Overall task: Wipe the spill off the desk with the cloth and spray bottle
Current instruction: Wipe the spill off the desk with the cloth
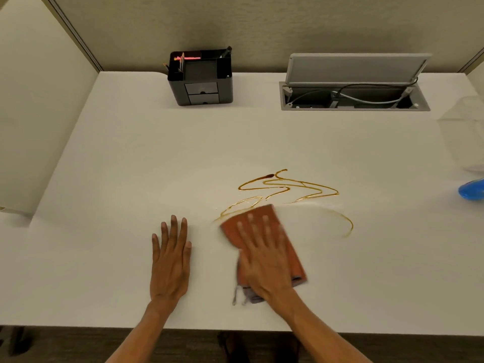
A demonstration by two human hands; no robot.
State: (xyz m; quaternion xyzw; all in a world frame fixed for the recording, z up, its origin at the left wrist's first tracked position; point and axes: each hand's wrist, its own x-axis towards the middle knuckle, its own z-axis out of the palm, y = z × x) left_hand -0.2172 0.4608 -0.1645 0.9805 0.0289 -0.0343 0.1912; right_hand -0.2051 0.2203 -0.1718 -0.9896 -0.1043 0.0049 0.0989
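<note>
A brown syrupy spill runs in squiggly lines across the middle of the white desk. My right hand lies flat with straight fingers on a folded orange cloth, pressing it onto the spill's near left end; the hand and cloth look motion-blurred. A wet smear arcs to the right of the cloth. My left hand rests flat on the bare desk, left of the cloth. The clear spray bottle with a blue part stands at the right edge of the frame, partly cut off.
A black desk organiser with pens stands at the back centre. An open grey cable hatch with its lid up sits at the back right. Partition walls close the back and left. The desk's front edge runs just below my wrists.
</note>
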